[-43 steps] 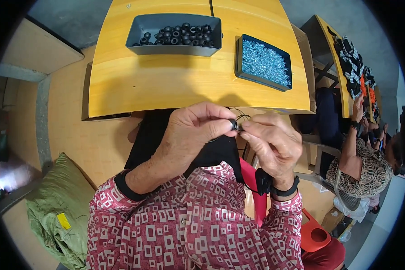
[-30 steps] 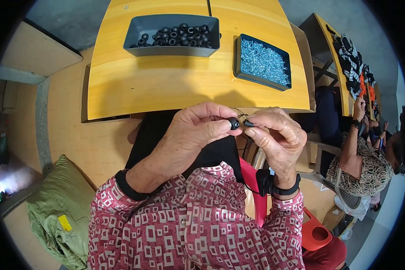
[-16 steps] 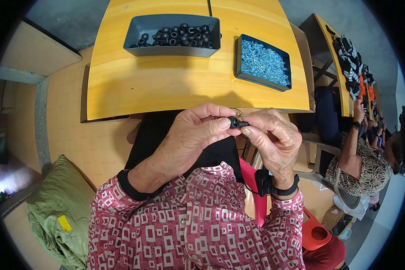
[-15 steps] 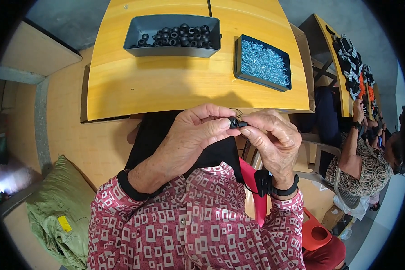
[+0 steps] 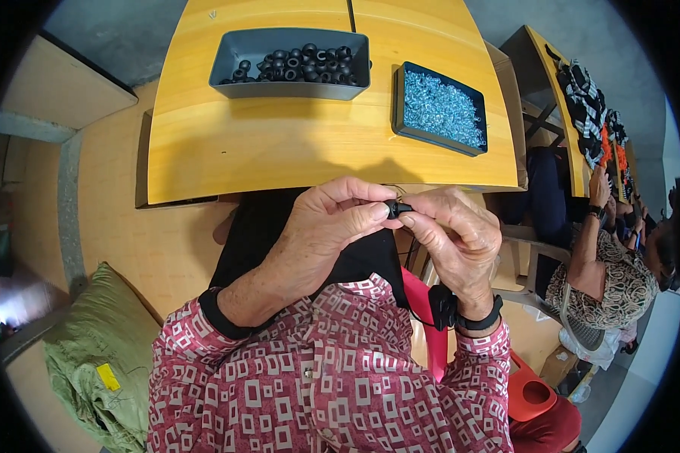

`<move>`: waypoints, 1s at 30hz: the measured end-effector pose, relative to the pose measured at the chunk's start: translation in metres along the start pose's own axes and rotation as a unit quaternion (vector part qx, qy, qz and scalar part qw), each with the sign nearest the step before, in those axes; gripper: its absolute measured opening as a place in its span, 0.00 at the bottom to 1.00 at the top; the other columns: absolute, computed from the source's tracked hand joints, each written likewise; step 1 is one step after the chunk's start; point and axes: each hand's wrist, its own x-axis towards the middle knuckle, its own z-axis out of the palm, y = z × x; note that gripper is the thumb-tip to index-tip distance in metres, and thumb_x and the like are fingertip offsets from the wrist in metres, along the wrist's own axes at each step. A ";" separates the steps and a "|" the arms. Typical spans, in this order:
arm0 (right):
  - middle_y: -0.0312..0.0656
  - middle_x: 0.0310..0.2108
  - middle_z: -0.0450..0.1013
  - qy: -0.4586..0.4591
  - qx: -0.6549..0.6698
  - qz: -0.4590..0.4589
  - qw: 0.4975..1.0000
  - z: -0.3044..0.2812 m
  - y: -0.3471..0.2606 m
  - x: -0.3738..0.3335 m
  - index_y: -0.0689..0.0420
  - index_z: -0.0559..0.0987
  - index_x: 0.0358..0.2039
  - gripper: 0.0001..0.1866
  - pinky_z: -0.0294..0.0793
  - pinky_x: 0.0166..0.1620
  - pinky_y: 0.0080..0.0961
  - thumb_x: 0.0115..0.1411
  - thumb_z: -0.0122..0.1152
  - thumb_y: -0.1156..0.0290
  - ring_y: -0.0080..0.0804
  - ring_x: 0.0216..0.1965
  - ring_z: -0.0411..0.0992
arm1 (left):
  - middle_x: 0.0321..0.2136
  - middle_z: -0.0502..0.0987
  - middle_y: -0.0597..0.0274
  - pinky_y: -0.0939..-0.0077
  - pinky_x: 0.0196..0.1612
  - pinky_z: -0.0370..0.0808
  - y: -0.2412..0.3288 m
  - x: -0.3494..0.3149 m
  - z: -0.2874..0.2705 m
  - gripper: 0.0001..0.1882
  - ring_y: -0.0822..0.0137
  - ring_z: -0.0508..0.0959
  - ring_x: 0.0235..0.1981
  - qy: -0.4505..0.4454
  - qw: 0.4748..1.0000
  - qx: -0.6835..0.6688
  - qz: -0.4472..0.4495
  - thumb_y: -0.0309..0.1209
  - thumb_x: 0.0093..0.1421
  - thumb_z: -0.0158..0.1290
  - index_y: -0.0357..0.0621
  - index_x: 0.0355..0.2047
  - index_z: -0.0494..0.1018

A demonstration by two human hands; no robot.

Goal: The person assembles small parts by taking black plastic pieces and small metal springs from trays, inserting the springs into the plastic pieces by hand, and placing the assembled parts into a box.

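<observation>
A small round black piece (image 5: 391, 209), much like a bead with holes, is pinched between the thumb and fingers of my left hand (image 5: 310, 230). My right hand (image 5: 461, 241) closes thumb and forefinger on a short narrow black stem (image 5: 406, 208), which meets the round piece. Whether the two are joined or only touching I cannot tell. Both hands are just off the near edge of the yellow table (image 5: 279, 162), above my lap. On the table, a long dark grey bin (image 5: 295, 90) holds several round black pieces (image 5: 310, 64) with holes.
Right of that bin stands a shallow black tray (image 5: 438, 143) of small clear bluish pieces (image 5: 438, 106). A green stuffed sack (image 5: 106, 355) lies at the lower left. Another person (image 5: 604, 279) sits at the right, beside a table with black, white and orange fabric (image 5: 582, 98).
The round piece has turned slightly between my fingers, and its hole shows less. My right hand has moved a little to the left, with less of the stem showing.
</observation>
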 end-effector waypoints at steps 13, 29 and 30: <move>0.44 0.27 0.75 0.028 -0.123 -0.062 0.990 0.008 -0.002 -0.003 0.64 0.79 0.33 0.12 0.75 0.32 0.27 0.46 0.69 0.80 0.36 0.27 0.75 | 0.37 0.78 0.63 0.83 0.45 0.73 -0.007 -0.002 -0.002 0.09 0.76 0.76 0.38 0.034 0.993 0.092 0.058 0.21 0.59 0.54 0.37 0.41 0.74; 0.44 0.27 0.73 0.098 -0.216 -0.186 0.954 0.026 0.017 -0.006 0.69 0.77 0.39 0.19 0.72 0.28 0.26 0.44 0.68 0.81 0.34 0.26 0.72 | 0.44 0.74 0.62 0.69 0.55 0.68 -0.005 -0.004 0.006 0.15 0.69 0.73 0.48 0.071 0.997 -0.015 -0.022 0.25 0.60 0.53 0.44 0.49 0.69; 0.44 0.27 0.73 0.099 -0.217 -0.183 0.954 0.023 0.014 -0.010 0.69 0.77 0.39 0.19 0.72 0.28 0.26 0.44 0.68 0.81 0.34 0.26 0.72 | 0.44 0.75 0.62 0.69 0.55 0.69 -0.006 -0.005 0.007 0.15 0.69 0.74 0.47 0.059 0.998 -0.019 -0.026 0.25 0.60 0.53 0.43 0.48 0.70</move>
